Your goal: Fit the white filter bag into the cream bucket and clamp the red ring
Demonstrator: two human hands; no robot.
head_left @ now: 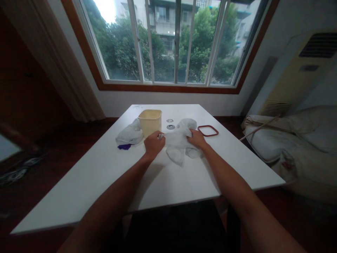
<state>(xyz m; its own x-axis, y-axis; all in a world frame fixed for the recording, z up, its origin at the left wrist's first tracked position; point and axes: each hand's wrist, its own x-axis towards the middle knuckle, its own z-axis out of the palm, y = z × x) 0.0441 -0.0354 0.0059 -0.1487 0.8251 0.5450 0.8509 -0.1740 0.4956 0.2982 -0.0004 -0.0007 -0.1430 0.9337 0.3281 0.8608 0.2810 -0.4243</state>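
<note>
A thin, whitish translucent plastic bag [179,139] is stretched between my two hands above the white table. My left hand [154,143] is closed in a fist on the bag's left end, just in front of a cream square bin [150,121]. On the other side, my right hand [197,139] pinches the bag's right part. Loose folds of the bag hang toward the table below my hands. A red-brown square ring [216,132] lies flat to the right of my right hand.
Left of the bin, another whitish plastic bag [131,134] lies with a purple piece [124,147] at its front. Two round metallic discs are set behind the held bag on the table [105,186]. A covered bundle stands beyond the right edge.
</note>
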